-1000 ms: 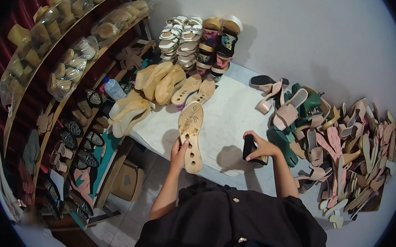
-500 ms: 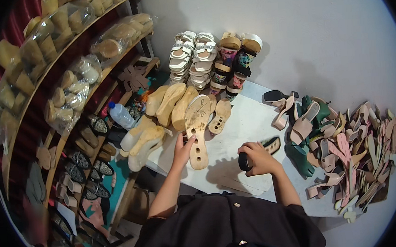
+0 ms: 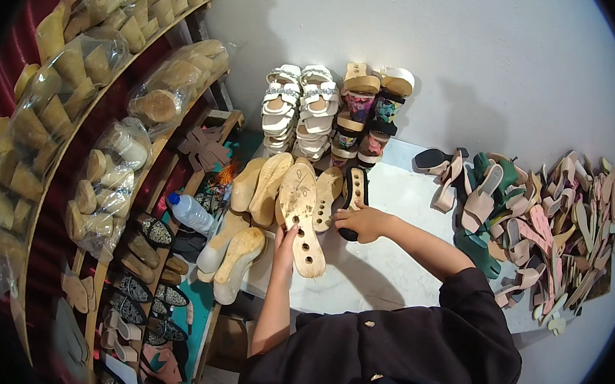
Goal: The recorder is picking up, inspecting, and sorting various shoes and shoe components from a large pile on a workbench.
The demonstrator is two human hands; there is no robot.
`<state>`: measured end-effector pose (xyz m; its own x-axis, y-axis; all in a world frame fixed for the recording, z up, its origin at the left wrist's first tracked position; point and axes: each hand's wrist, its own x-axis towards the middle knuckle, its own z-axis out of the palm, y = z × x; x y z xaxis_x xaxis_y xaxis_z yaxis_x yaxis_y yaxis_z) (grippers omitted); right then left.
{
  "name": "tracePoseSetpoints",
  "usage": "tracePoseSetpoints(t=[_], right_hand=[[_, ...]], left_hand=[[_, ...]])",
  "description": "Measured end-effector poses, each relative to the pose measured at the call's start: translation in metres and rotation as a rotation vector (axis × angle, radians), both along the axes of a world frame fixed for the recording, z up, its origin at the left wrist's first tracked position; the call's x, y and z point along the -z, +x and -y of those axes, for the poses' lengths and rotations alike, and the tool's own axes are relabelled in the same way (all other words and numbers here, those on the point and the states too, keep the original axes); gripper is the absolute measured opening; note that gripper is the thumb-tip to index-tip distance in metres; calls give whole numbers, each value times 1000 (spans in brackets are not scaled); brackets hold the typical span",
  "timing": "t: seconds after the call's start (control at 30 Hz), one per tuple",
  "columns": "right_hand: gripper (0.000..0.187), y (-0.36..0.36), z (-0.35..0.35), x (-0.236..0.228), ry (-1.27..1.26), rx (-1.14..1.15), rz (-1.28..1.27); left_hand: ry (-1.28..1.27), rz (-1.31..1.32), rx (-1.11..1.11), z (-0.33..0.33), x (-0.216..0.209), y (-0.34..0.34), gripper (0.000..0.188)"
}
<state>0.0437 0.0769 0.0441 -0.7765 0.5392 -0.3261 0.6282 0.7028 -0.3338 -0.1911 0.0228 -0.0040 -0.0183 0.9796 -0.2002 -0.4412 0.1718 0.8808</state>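
Note:
My left hand [image 3: 284, 249] is closed around a pale wooden shoe sole [image 3: 299, 200], which has dark smudges and several round holes in its narrower end. My right hand [image 3: 364, 224] grips the near end of a black-edged sole [image 3: 354, 187] with a beige strip of round holes, at the white table. Between the two stands another pale sole with holes [image 3: 327, 190], partly behind the one in my left hand. Just left of my left hand lie several pale shoe lasts [image 3: 239, 257].
White sandals [image 3: 281, 104] and patterned platform sandals [image 3: 359, 110] are stacked against the wall. A heap of sandals and straps [image 3: 538, 233] covers the table's right side. Shelves [image 3: 121, 226] with bagged lasts line the left, near a blue-capped bottle [image 3: 191, 213].
My right hand has carried the black-edged sole left and away from me, beside the other perforated sole. My left hand still holds the pale sole. The view has shifted slightly.

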Motion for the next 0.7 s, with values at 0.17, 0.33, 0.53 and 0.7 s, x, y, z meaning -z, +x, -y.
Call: tracePoseSetpoints(t=[0.17, 0.33, 0.53, 0.7], right_hand=[[50, -2, -19, 11, 9, 58, 67], [51, 4, -20, 24, 11, 104, -29], [62, -11, -10, 24, -49, 217, -7], [69, -2, -12, 32, -80, 191, -55]], left_hand=[[-55, 2, 29, -2, -5, 1, 39], [-126, 59, 40, -1, -12, 10, 34], [-72, 26, 47, 2, -7, 8, 41], [-58, 23, 63, 8, -16, 13, 41]])
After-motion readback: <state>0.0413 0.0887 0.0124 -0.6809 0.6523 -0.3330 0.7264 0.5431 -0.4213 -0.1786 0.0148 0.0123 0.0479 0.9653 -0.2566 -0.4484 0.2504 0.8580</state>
